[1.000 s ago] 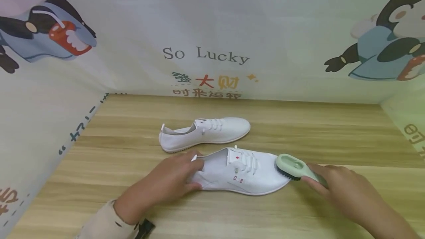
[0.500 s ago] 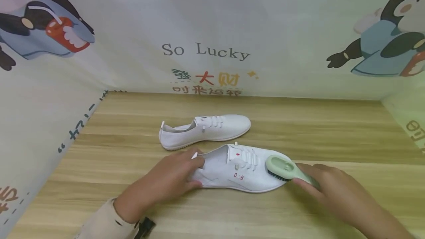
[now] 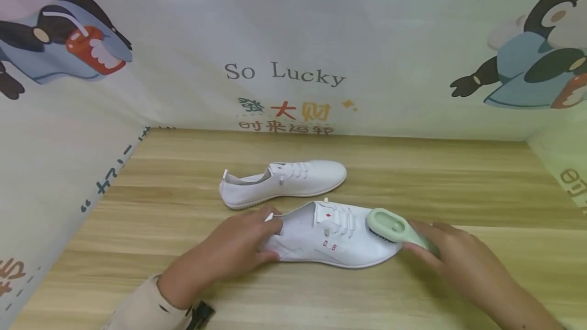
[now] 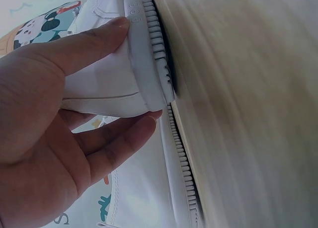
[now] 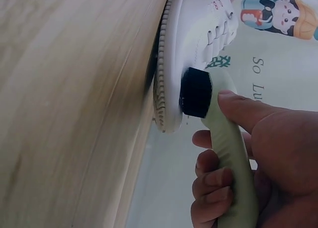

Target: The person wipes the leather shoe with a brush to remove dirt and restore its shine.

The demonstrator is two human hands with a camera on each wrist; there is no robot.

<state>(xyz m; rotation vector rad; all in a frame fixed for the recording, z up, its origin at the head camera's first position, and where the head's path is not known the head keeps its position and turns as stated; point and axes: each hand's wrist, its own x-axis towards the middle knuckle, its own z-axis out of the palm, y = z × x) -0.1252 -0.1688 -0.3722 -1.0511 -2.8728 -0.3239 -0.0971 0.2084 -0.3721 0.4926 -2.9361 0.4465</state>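
Note:
A white lace-up shoe point(image 3: 298, 238) lies on the wooden surface, toe to the right, with small red letters on its near side. My left hand point(image 3: 236, 241) grips its heel; the left wrist view shows the thumb point(image 4: 94, 44) on one side of the heel and fingers on the other. In my right hand point(image 3: 458, 253) is the handle of a pale green shoe brush point(image 3: 390, 224). Its dark bristles point(image 5: 196, 93) rest against the shoe's toe. Behind lies a second white shoe point(image 3: 312, 177), toe also to the right, touched by neither hand.
The wooden tabletop point(image 3: 458, 182) meets a pale printed backdrop point(image 3: 394, 39) at the back and both sides. Cartoon figures and lettering decorate it. A small black item point(image 3: 200, 314) shows by the left sleeve point(image 3: 142, 307).
The brush in my right hand has moved left over the toe, from its tip toward the laces, then slightly away from me. My left hand keeps its hold on the heel.

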